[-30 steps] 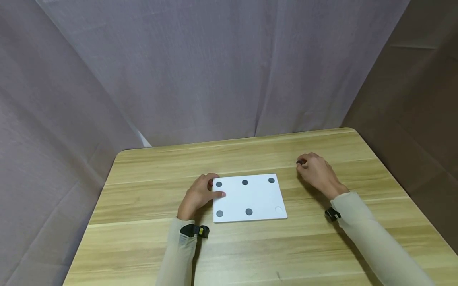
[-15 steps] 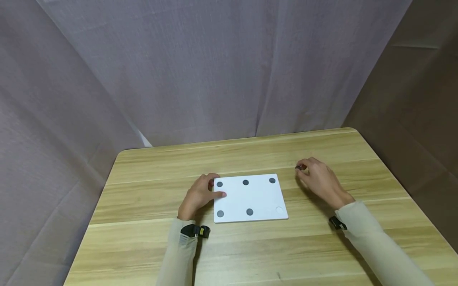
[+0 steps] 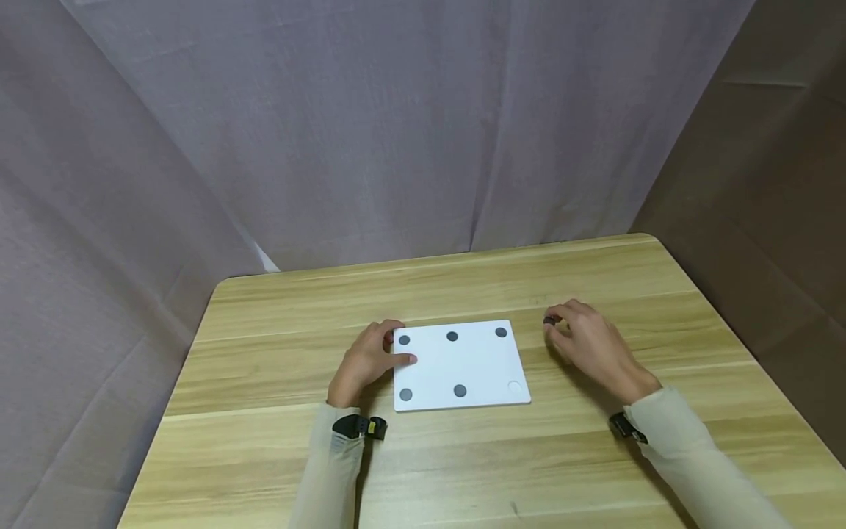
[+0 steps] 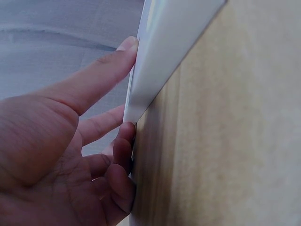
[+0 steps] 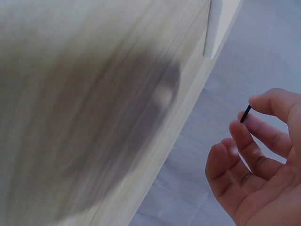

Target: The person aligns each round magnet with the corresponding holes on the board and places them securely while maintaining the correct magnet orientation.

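Note:
A flat white board [image 3: 472,367] lies on the wooden table, with several dark grey round discs [image 3: 452,336] set along its two long sides. One shallow round recess [image 3: 514,387] at its near right corner shows white. At the left end, my left hand [image 3: 368,358] grips the board, thumb on the top face and the other fingers at its edge. Right of the board, my right hand [image 3: 590,345] pinches a thin dark disc [image 5: 245,114] between thumb and fingertips, held up off the table. In the right wrist view this disc is seen edge-on.
The wooden table [image 3: 264,367] reaches back to a grey curtain [image 3: 370,147]. A brown panel [image 3: 760,184] rises along the right side. Each wrist wears a black strap [image 3: 360,426] over a light sleeve.
My right hand, still pinching the disc, has drifted slightly toward the near side of the table. The left hand and the board have stayed in place.

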`<state>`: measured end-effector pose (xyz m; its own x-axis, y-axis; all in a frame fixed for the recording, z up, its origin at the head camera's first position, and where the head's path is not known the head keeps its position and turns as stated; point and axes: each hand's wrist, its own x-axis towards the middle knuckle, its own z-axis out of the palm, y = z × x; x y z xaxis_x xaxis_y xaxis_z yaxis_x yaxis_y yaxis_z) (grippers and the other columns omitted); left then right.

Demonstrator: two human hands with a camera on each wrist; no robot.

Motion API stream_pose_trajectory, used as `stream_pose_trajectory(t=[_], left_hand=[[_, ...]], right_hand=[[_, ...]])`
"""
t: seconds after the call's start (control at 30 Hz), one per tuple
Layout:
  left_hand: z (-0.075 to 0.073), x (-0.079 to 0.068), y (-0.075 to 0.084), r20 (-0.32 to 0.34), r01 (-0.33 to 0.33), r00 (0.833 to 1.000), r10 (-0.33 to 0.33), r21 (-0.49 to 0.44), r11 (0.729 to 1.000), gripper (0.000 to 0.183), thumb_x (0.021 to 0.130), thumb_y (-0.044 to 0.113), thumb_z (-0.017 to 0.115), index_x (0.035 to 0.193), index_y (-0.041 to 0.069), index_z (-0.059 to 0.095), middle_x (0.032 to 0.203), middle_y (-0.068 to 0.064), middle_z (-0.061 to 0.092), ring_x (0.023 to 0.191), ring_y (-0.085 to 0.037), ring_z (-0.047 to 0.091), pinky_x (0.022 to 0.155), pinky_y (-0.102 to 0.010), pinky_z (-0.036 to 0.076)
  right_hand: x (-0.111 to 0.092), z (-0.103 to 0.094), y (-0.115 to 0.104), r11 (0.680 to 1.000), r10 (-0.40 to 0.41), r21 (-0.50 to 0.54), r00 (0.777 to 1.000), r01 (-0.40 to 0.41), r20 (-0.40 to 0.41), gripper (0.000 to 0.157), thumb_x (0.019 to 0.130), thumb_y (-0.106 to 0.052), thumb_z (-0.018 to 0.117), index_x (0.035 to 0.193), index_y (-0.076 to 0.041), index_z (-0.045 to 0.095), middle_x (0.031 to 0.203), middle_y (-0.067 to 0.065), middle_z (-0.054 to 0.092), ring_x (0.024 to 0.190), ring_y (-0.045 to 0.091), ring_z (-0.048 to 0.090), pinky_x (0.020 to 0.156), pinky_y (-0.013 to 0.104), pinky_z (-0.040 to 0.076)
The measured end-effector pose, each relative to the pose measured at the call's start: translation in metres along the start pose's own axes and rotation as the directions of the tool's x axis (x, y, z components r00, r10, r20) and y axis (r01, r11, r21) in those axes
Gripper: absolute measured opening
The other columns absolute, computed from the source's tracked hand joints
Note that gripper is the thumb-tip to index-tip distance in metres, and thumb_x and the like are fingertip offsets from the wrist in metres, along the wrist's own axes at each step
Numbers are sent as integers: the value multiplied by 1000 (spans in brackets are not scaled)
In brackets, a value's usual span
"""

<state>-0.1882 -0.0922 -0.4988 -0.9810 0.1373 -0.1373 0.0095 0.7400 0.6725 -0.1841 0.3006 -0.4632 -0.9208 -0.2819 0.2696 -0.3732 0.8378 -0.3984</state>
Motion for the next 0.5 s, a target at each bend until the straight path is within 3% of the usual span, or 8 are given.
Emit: stream_pose_trajectory(t=[0.5], left_hand=[[-1,0,-1,-1,-6,1000,6,-12,1000,66,87,35,90,144,17,62,113,-5,59,98,-22,52,86,-39,46]], right_hand=[[-12,6,-4,999,-18,51,1000,18,-1,21,95,-6,72,116,0,73,113,15,71,95,32,70,80,51,59]])
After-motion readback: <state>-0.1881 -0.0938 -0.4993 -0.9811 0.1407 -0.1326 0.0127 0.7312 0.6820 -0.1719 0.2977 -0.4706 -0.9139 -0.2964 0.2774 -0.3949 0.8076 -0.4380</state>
